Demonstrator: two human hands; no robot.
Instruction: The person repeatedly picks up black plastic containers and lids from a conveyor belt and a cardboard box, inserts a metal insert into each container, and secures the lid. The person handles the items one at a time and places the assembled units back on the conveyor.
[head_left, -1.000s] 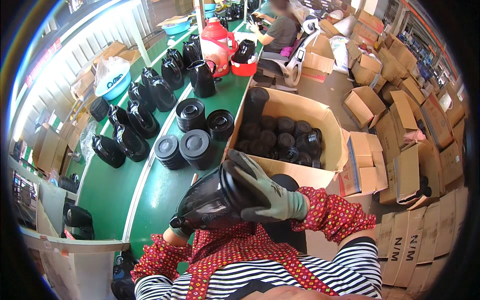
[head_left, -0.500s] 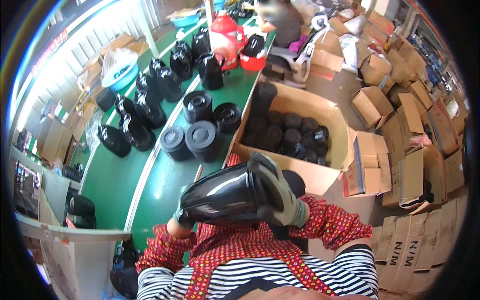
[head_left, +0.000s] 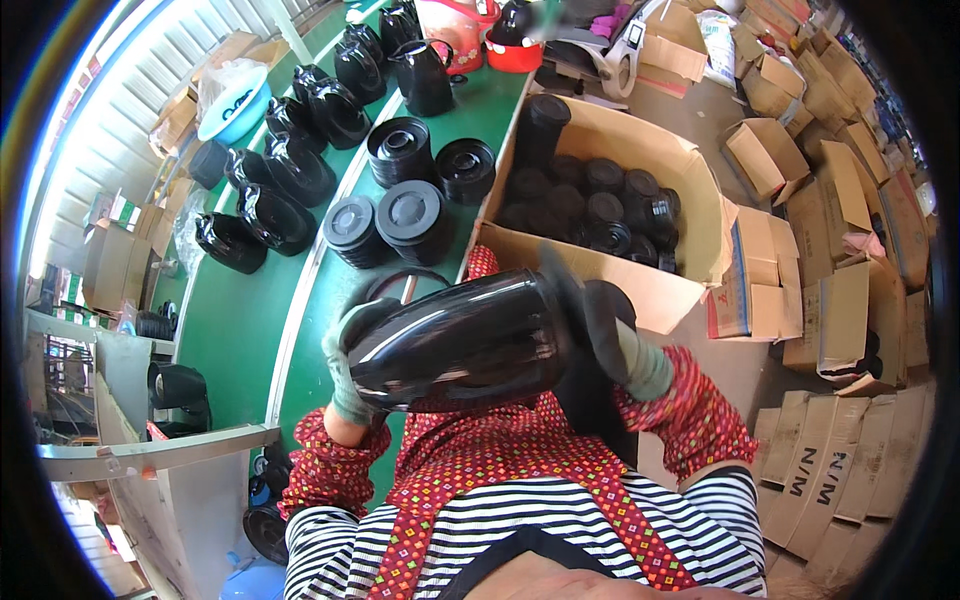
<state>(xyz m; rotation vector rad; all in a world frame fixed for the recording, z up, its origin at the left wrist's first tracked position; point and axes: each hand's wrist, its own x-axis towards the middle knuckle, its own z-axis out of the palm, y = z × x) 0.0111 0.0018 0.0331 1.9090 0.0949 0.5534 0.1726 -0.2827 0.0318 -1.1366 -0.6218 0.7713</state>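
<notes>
A glossy black jug (head_left: pixel 450 345) lies sideways in front of my chest, its narrow end to the left and its wide end to the right. My gloved left hand (head_left: pixel 348 352) is closed round the narrow end, near a dark handle loop. At the wide end is my gloved right hand (head_left: pixel 622 345), its dark fingers bent against the rim and smeared by motion. Whether a separate base piece sits under those fingers, I cannot tell. Beyond the jug, stacks of round black bases (head_left: pixel 410 218) stand on the green table (head_left: pixel 320 300).
Several black jugs (head_left: pixel 280 220) stand in rows on the table's left, near a light-blue basin (head_left: pixel 237 105). Right of the table an open carton (head_left: pixel 640 290) holds many round black parts. Further cartons (head_left: pixel 765 270) crowd the right side. A red tub (head_left: pixel 513 57) stands far off.
My right hand has shifted right and a little down at the jug's wide end, turning as it moves. The left hand has moved slightly up and left. The whole view has tilted downward.
</notes>
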